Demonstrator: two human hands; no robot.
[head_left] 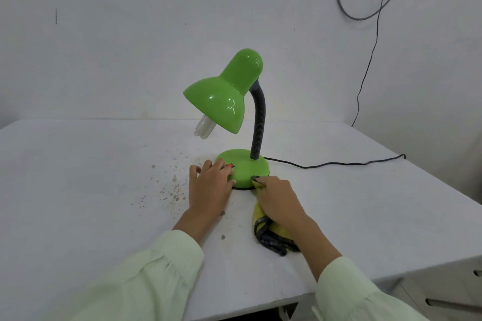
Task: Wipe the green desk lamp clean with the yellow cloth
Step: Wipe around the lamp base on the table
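R grip (280, 200) clutches yellow cloth (270, 236) against lamp base (243, 167) rim; L grip (210, 185) spread flat on base.

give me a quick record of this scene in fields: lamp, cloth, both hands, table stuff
target: glossy green desk lamp, upright, shade tilted down to the left, white bulb showing
tool: yellow cloth with dark patterned edge, trailing under the right wrist
left: left hand rests on the lamp's round green base, beside the red switch
right: right hand grips the cloth, its tip against the base's near rim
surface: white table, brown specks left of the base
wiring: black cord runs right from the base
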